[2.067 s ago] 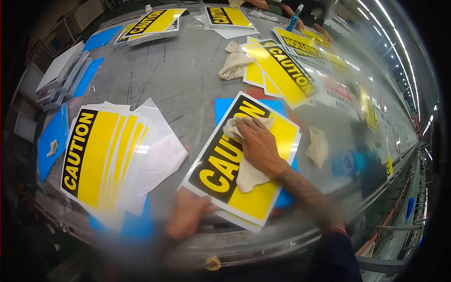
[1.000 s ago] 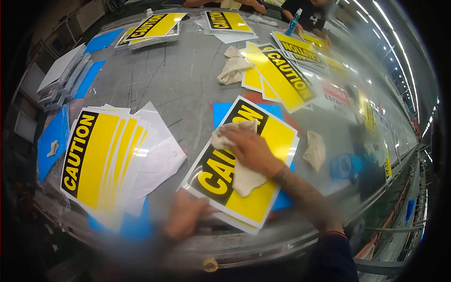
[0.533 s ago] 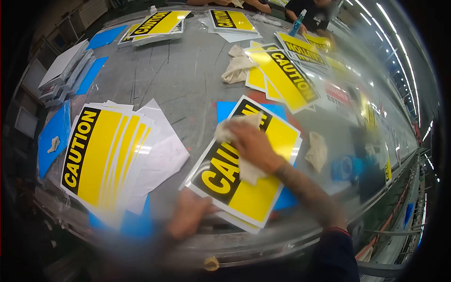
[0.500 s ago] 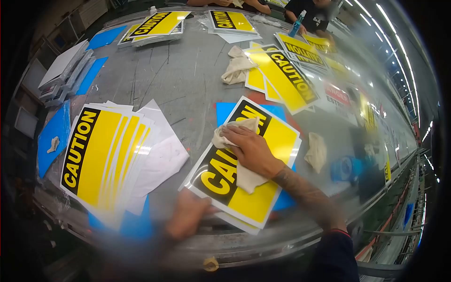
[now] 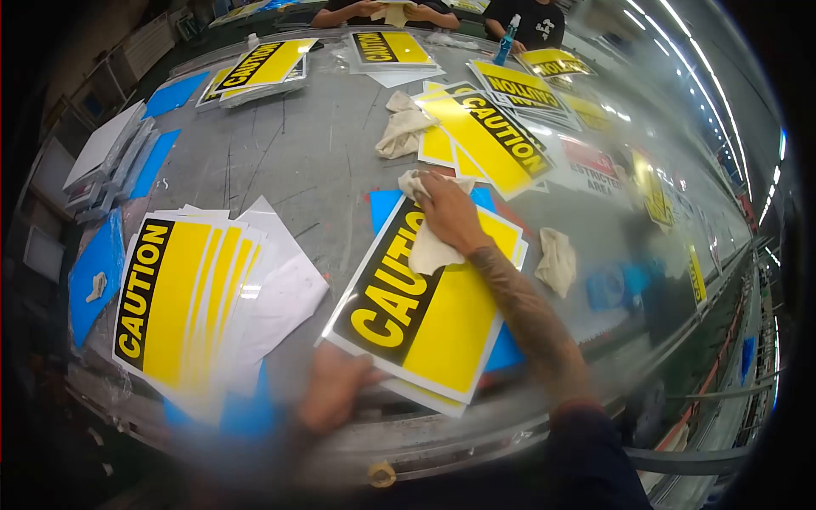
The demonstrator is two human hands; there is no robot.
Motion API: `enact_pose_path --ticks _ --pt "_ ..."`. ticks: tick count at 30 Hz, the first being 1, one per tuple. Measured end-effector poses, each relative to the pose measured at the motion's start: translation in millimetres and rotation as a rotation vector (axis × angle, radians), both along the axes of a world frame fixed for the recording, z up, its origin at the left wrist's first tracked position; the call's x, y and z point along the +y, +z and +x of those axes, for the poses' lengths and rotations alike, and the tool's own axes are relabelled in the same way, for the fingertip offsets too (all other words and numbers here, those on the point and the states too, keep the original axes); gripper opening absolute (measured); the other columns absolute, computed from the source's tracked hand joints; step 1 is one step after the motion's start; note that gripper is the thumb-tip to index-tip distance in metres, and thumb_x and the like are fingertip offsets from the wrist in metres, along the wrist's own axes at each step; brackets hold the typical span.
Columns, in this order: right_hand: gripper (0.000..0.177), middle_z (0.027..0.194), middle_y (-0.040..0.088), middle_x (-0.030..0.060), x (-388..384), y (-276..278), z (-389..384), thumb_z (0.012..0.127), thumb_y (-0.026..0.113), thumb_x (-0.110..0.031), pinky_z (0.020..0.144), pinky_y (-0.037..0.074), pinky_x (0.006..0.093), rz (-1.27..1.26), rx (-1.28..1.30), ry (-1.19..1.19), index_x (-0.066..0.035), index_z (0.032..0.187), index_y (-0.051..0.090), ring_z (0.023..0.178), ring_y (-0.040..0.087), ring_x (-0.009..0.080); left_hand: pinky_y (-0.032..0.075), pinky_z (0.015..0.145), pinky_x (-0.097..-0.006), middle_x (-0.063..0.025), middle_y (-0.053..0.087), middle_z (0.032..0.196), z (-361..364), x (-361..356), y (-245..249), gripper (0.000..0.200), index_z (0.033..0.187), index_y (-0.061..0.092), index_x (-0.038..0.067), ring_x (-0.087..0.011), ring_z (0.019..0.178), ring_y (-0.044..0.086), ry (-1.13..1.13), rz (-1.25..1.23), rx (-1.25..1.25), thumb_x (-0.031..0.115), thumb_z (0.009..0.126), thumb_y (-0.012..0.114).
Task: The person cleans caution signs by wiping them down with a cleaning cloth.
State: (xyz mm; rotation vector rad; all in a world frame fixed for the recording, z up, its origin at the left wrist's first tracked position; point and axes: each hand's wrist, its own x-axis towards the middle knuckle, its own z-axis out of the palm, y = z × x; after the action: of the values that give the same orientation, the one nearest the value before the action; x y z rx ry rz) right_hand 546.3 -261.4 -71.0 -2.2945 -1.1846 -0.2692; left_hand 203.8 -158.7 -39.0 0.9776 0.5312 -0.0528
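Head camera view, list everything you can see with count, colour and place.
caution sign: one, yellow and black, near edge, on top of another
cloth: one, off-white, on that sign's far end
blue sheet: one, blue, under the signs
fanned signs: one stack, yellow and black, near left
spare cloths: two, off-white, mid-table and right of the sign
spread signs: several, yellow and black, far centre
spray bottle: one, blue, far edge
table: one, grey, under everything
other people: at least two, one in black, far side
left hand: one, blurred, at the sign's near corner
right hand: one, on the cloth, pressing it down
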Motion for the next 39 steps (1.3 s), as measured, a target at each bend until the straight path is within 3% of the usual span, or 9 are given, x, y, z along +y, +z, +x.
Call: enact_pose_path --ticks 2,8,14,18,22,23,27,31,39 --pt "0.040 0.142 0.065 0.0206 6.9 -4.9 -22.5 0.104 0.059 -0.017 0.108 0.049 0.0520 0.085 -0.136 0.049 -0.006 0.142 0.059 0.129 0.062 0.0426 0.069 0.096 -0.0411 -0.0205 0.061 0.143 -1.2 0.5 -4.0 0.056 0.151 0.035 -0.005 -0.0338 0.124 0.071 0.009 -0.008 0.030 -0.012 0.099 0.055" --pt "0.052 0.152 0.062 0.0140 -15.8 15.7 -125.8 0.098 0.067 -0.010 0.123 0.042 0.0480 -0.086 0.227 0.461 -0.015 0.150 0.059 0.145 0.056 0.0351 0.068 0.099 -0.0451 -0.0187 0.062 0.143 -0.3 4.0 -7.1 0.059 0.152 0.038 -0.002 -0.0325 0.127 0.069 -0.015 -0.002 0.028 -0.012 0.097 0.055" --pt "0.047 0.151 0.060 0.0232 -22.4 -8.2 -18.0 0.103 0.057 -0.014 0.114 0.047 0.0494 0.000 -0.065 -0.047 -0.006 0.149 0.056 0.139 0.055 0.0442 0.064 0.104 -0.0491 -0.0168 0.064 0.142 -4.6 -0.4 -6.9 0.055 0.149 0.045 -0.001 -0.0305 0.128 0.069 -0.003 0.015 -0.023 -0.013 0.096 0.055" --pt "0.050 0.145 0.063 0.0229 -63.1 10.0 -134.6 0.095 0.063 -0.008 0.115 0.047 0.0515 0.018 -0.033 0.292 -0.005 0.145 0.059 0.137 0.059 0.0402 0.065 0.102 -0.0484 -0.0165 0.065 0.142 -2.5 -0.4 -8.5 0.055 0.149 0.046 -0.002 -0.0294 0.127 0.070 0.031 0.029 0.028 -0.014 0.096 0.054" --pt "0.052 0.151 0.062 0.0191 -126.4 33.4 -73.9 0.098 0.062 -0.005 0.118 0.046 0.0490 -0.043 0.327 -0.226 -0.009 0.150 0.057 0.141 0.059 0.0372 0.066 0.101 -0.0470 -0.0160 0.068 0.138 -0.5 -1.6 -3.3 0.047 0.145 0.051 -0.004 -0.0281 0.125 0.071 0.001 0.056 0.035 -0.012 0.098 0.054" --pt "0.045 0.138 0.070 0.0186 -138.2 9.0 -51.4 0.098 0.060 -0.006 0.113 0.051 0.0497 -0.037 -0.105 -0.240 -0.006 0.142 0.061 0.131 0.064 0.0398 0.066 0.100 -0.0465 -0.0158 0.068 0.139 -1.8 -2.9 -5.0 0.047 0.145 0.051 -0.004 -0.0279 0.125 0.071 0.005 0.062 0.022 -0.012 0.098 0.054" --pt "0.042 0.143 0.067 0.0221 -121.2 20.9 -129.8 0.101 0.058 -0.004 0.117 0.048 0.0456 -0.064 0.017 0.116 -0.002 0.143 0.059 0.139 0.059 0.0401 0.067 0.098 -0.0453 -0.0154 0.068 0.139 -0.3 -3.2 -7.5 0.047 0.145 0.051 -0.004 -0.0274 0.123 0.072 0.033 0.061 0.055 -0.011 0.098 0.054" --pt "0.048 0.154 0.058 0.0218 -150.0 24.6 -46.6 0.101 0.057 -0.004 0.120 0.045 0.0449 -0.158 0.157 -0.190 -0.006 0.149 0.057 0.144 0.055 0.0384 0.067 0.097 -0.0449 -0.0152 0.068 0.137 -1.1 -6.2 -2.8 0.048 0.145 0.051 -0.003 -0.0272 0.121 0.073 0.025 0.082 -0.002 -0.012 0.098 0.055" --pt "0.042 0.145 0.065 0.0155 -134.8 21.7 -106.6 0.102 0.059 -0.010 0.114 0.048 0.0505 -0.047 0.060 0.149 -0.012 0.144 0.059 0.133 0.062 0.0385 0.067 0.097 -0.0447 -0.0167 0.068 0.136 -2.0 -5.6 -1.4 0.047 0.144 0.052 -0.004 -0.0289 0.122 0.073 0.022 0.083 0.015 -0.012 0.097 0.055"
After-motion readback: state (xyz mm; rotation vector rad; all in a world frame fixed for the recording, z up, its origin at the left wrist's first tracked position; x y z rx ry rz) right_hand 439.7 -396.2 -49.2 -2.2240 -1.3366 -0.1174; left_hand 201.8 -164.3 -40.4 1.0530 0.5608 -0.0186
